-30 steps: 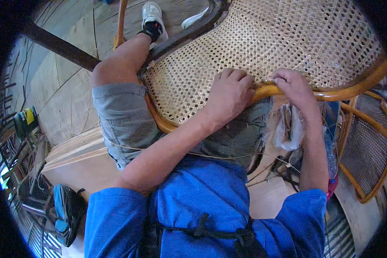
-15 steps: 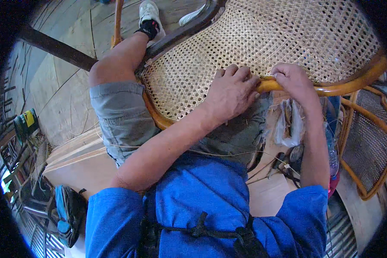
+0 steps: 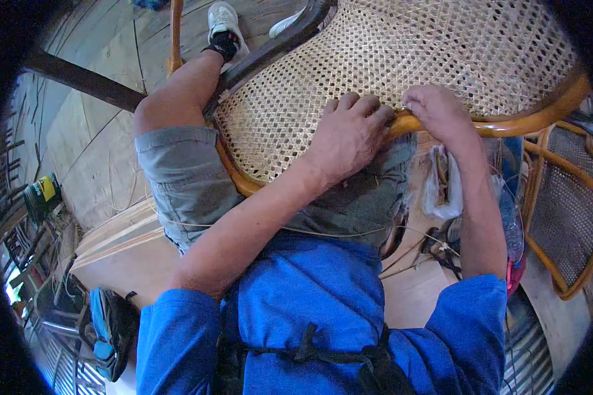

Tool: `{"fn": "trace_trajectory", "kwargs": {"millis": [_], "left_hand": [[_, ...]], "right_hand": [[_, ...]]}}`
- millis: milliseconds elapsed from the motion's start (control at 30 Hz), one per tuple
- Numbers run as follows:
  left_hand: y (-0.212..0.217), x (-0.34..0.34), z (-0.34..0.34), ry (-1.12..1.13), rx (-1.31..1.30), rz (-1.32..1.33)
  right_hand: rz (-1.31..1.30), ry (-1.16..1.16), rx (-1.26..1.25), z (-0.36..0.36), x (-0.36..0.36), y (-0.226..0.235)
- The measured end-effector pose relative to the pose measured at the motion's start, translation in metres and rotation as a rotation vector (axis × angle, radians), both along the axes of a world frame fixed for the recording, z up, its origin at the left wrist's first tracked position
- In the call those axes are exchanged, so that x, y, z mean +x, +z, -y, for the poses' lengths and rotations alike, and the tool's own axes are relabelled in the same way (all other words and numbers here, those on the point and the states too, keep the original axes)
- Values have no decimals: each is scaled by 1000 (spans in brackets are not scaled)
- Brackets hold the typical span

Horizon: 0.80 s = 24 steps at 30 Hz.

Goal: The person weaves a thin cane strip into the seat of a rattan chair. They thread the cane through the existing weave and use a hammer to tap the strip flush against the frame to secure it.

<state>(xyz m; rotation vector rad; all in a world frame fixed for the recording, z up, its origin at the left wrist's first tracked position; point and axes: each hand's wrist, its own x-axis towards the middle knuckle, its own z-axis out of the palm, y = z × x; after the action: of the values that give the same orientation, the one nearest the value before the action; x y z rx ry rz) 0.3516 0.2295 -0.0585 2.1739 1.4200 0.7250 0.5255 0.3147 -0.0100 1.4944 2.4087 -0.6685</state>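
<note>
A pale woven cane panel (image 3: 402, 72) with an open lattice weave, set in a curved orange-brown wooden frame (image 3: 507, 124), lies across the person's lap and fills the upper middle of the view. The left hand (image 3: 346, 135) rests palm down on the cane at the near edge, its fingers curled loosely over the weave and touching the frame rail, clamped on nothing that can be seen. The right hand (image 3: 441, 113) sits just beside it on the same rail, fingertips pinched together at the frame's edge (what they pinch is too small to make out). Under the panel are grey shorts (image 3: 184, 184) and a bare leg ending in a white shoe (image 3: 225, 20) on the wooden plank floor (image 3: 92, 138). A blue shirt (image 3: 316, 309) fills the lower part. A second cane-and-wood piece (image 3: 560, 197) stands at the right, with a clear plastic bag (image 3: 441, 187) near the right forearm.
</note>
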Motion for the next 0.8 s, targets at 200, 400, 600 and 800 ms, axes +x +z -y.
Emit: {"fn": "trace_trajectory", "kwargs": {"millis": [200, 400, 600, 800], "left_hand": [[11, -2, -1, -86, -78, -65], [7, -2, 2, -72, -70, -55], [9, 1, 0, -81, -21, -29], [9, 4, -1, -62, -1, -58]], "right_hand": [[149, -12, 86, 6, -7, 8], [-411, -458, 490, 76, -17, 48], [-55, -851, -133, 210, 38, -12], [-92, -904, -132, 299, 71, -63]]}}
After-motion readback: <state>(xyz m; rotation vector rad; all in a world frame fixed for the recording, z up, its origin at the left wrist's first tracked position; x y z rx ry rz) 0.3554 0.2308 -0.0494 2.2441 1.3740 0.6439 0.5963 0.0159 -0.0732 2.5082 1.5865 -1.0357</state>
